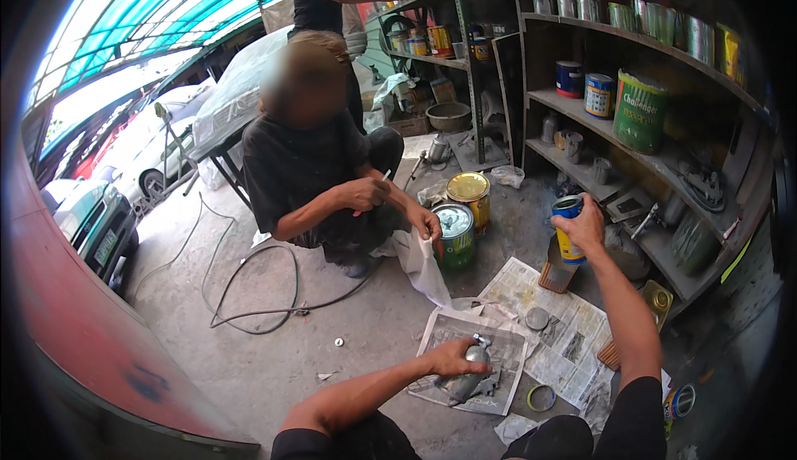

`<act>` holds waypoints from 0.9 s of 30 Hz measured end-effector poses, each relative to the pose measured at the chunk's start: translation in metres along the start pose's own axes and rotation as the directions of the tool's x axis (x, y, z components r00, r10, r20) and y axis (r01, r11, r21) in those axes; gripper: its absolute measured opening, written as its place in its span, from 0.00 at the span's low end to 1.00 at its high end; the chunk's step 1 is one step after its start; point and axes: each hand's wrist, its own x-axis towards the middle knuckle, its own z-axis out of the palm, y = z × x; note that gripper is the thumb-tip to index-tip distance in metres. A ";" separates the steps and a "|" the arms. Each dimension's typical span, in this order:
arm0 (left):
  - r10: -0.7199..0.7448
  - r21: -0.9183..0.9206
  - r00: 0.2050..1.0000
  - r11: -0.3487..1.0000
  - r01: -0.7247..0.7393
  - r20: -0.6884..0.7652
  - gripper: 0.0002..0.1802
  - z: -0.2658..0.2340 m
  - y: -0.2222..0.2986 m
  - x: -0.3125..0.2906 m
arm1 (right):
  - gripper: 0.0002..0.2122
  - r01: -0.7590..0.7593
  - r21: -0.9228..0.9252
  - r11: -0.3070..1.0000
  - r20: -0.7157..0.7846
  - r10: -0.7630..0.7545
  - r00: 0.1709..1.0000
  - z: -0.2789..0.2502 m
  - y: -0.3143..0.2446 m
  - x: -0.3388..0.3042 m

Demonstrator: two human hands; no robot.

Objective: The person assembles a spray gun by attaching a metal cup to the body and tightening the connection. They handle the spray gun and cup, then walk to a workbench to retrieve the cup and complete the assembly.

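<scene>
My right hand [587, 222] is wrapped round a small blue and yellow paint can [569, 250], raised above the newspaper. Lower down, my left hand [452, 358] grips a silver metal canister [463, 387] with a small fitting at its top, over a sheet of newspaper [432, 335]. A round grey lid [537, 319] lies on the larger newspaper spread [574, 320]. Nearer me is a yellow-green ring [541, 398]. Below the raised can stands a tan, box-like object [556, 276], partly hidden by it.
A squatting co-worker [303, 169] holds a whitish cloth [419, 267] beside an open green can [455, 248] of pale paint and a yellow can [469, 190]. Shelves [573, 103] of cans line the right. A dark hose [295, 298] crosses the floor. Another person [320, 3] stands behind.
</scene>
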 end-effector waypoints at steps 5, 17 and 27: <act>0.014 0.033 1.000 0.999 -0.014 0.003 0.51 -0.010 0.004 -0.019 | 0.44 -0.031 -0.045 0.999 0.065 0.034 0.997 0.015 -0.046 0.005; 0.012 0.009 1.000 1.000 -0.012 0.021 0.53 -0.009 0.016 -0.023 | 0.46 0.017 -0.065 0.998 0.138 -0.008 0.990 0.015 -0.092 0.013; -0.009 0.036 1.000 0.999 0.009 0.013 0.53 -0.010 0.001 -0.021 | 0.44 0.021 -0.020 1.000 0.140 -0.018 0.990 0.025 -0.094 -0.002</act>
